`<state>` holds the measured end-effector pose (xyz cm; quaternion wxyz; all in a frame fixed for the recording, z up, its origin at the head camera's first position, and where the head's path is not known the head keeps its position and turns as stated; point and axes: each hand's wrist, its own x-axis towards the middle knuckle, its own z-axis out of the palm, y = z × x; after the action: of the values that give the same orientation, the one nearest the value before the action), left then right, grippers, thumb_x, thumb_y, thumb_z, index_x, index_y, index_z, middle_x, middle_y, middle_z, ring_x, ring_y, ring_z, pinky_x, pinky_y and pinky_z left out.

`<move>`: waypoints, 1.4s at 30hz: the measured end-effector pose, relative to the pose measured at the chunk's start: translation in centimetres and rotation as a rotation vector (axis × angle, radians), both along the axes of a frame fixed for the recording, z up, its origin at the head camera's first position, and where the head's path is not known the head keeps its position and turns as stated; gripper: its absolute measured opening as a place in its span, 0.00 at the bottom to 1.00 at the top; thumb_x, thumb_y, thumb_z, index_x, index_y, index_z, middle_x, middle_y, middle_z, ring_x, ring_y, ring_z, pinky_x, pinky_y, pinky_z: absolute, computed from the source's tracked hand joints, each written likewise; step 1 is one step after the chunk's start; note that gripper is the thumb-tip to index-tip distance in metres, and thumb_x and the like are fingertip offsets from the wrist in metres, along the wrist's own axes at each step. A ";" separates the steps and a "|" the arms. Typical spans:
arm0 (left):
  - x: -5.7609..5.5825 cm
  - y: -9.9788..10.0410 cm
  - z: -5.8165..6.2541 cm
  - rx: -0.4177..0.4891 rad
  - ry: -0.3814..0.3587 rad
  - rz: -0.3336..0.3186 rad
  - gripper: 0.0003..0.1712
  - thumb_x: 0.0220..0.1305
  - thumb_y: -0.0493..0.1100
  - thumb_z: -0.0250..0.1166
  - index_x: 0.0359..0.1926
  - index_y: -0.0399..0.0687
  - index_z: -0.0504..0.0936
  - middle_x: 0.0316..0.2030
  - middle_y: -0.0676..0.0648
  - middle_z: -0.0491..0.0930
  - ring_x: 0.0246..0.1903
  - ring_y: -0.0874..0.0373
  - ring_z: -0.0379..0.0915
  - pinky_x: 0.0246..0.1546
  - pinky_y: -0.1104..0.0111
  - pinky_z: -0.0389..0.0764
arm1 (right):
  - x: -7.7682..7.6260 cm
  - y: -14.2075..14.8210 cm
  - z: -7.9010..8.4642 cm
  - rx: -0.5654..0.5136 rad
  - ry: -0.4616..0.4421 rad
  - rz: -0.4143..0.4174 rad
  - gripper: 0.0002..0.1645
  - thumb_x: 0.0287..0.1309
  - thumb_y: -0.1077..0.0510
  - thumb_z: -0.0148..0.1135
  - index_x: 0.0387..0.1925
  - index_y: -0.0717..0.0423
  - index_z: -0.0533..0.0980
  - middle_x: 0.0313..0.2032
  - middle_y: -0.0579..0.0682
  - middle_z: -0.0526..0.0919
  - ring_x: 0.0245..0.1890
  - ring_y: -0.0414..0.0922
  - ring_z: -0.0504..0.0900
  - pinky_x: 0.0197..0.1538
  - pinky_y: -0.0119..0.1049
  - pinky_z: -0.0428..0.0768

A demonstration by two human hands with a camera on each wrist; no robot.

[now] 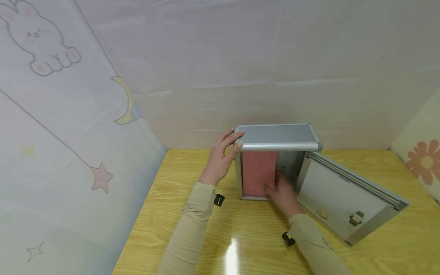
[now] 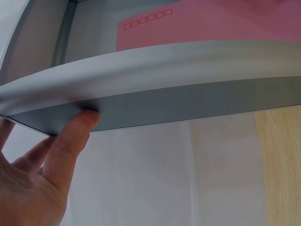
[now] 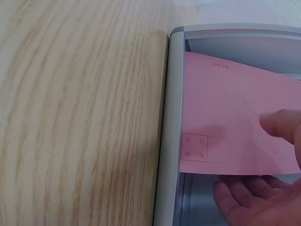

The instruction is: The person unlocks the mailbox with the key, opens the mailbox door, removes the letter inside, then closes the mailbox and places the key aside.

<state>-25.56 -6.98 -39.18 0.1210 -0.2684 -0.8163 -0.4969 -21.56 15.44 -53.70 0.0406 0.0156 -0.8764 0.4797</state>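
A grey metal mailbox (image 1: pixel 278 134) stands on the wooden table with its front open. My left hand (image 1: pixel 220 157) grips its upper left corner, the fingertips on the top panel and the thumb at the front rim. Upright inside the mailbox, on its left side, is a pink envelope (image 1: pixel 258 172) with printed red boxes. My right hand (image 1: pixel 283 194) reaches into the opening and holds the envelope by its right edge. In the right wrist view the thumb (image 3: pixel 280 125) lies over the envelope's face, while the other fingers go behind its edge.
The mailbox door (image 1: pixel 340 194) hangs wide open to the right, out over the table (image 1: pixel 192 172). A lock (image 1: pixel 356 218) and a round disc (image 1: pixel 322 214) are on its inner face. Pale cloth with cartoon prints (image 1: pixel 220 76) hangs behind and at both sides.
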 end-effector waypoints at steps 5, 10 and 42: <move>0.0 0.0 0.0 0.007 0.005 -0.008 0.27 0.71 0.63 0.49 0.66 0.65 0.71 0.70 0.48 0.58 0.68 0.60 0.50 0.63 0.52 0.59 | 0.1 -0.1 0.3 -0.090 0.040 0.007 0.34 0.67 0.57 0.56 0.67 0.65 0.55 0.51 0.66 0.73 0.51 0.59 0.74 0.50 0.53 0.74; 0.1 0.0 0.0 0.008 0.003 -0.010 0.27 0.70 0.64 0.48 0.66 0.65 0.71 0.70 0.51 0.58 0.68 0.60 0.51 0.63 0.53 0.60 | 0.3 -0.3 0.6 -0.085 0.089 -0.004 0.26 0.67 0.59 0.55 0.62 0.64 0.61 0.47 0.65 0.76 0.47 0.57 0.77 0.47 0.51 0.76; 0.1 -0.1 0.1 -0.009 0.004 -0.005 0.28 0.70 0.66 0.47 0.66 0.67 0.70 0.70 0.54 0.57 0.68 0.61 0.51 0.63 0.53 0.60 | 3.1 1.8 3.8 -0.046 0.215 -0.084 0.14 0.70 0.58 0.52 0.48 0.67 0.73 0.45 0.62 0.80 0.46 0.53 0.79 0.44 0.38 0.79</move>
<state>-25.47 -7.12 -39.12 0.1203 -0.2720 -0.8176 -0.4931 -18.48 17.22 -49.94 0.1545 0.0294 -0.8557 0.4930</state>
